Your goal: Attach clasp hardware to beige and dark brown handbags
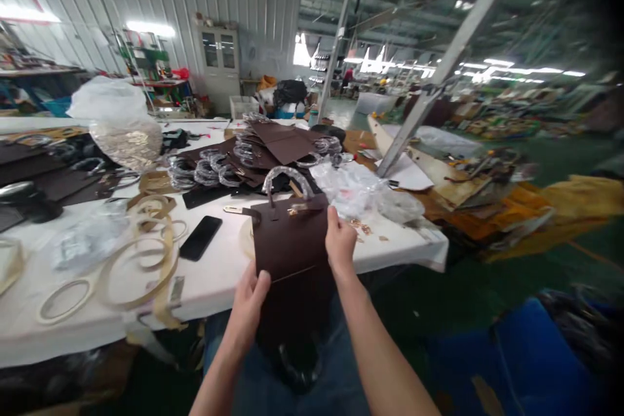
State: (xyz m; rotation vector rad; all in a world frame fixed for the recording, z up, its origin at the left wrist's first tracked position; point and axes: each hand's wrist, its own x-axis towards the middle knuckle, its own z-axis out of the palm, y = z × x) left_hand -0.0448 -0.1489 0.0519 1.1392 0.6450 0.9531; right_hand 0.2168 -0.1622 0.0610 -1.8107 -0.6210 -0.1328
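corrugated metal walls and strip lights enclose a large workshop, and a white-covered table runs across the left and middle of the view. at its near edge, towards the right corner, a dark brown bag stands upright, its lower part hanging below the table edge over the person's lap. the bag's curved handle is wrapped in clear film. the left hand grips the bag's lower left edge, thumb across the front panel and fingers closed behind it. the right hand pinches the upper right edge, fingers curled over the top.

just left of the bag a black phone lies flat on the table. further left are loops of tan strip, coiled and partly hanging over the near edge. behind the bag, mid-table, sits a pile of brown bag pieces with film-wrapped handles, and to its right, crumpled clear plastic near the right edge. a white sack stands at the far left edge. beyond the table a white cabinet stands against the wall.
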